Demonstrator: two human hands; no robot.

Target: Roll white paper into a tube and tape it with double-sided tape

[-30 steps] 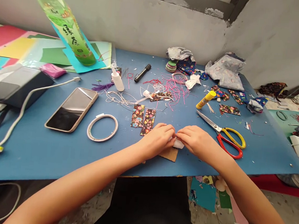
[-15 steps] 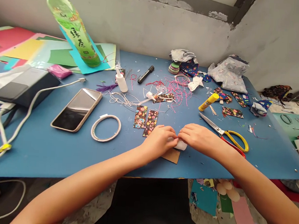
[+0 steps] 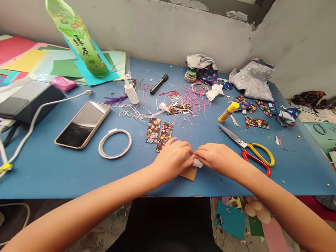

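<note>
Near the table's front edge my left hand [image 3: 175, 157] and my right hand [image 3: 214, 154] meet, fingertips bent and pressed together. Between them is a small white piece [image 3: 197, 163], mostly covered by my fingers; its kind I cannot make out. Under my left hand a brown piece of cardboard [image 3: 188, 173] lies partly hidden. Just beyond that hand are two dark floral fabric strips [image 3: 153, 131], side by side. Scissors [image 3: 246, 145] with yellow and red handles lie blades apart to the right of my right hand.
A tape roll [image 3: 100, 146], a phone [image 3: 83, 125] and a tall green tea bottle [image 3: 82, 45] are on the left. Tangled threads [image 3: 197, 97], a white squeeze bottle [image 3: 131, 93], a black marker [image 3: 159, 84] and a yellow glue stick [image 3: 228, 112] lie further back.
The view has shifted slightly, so the table's things appear a little further left. Both hands stay together at the white piece, with only slight finger movement.
</note>
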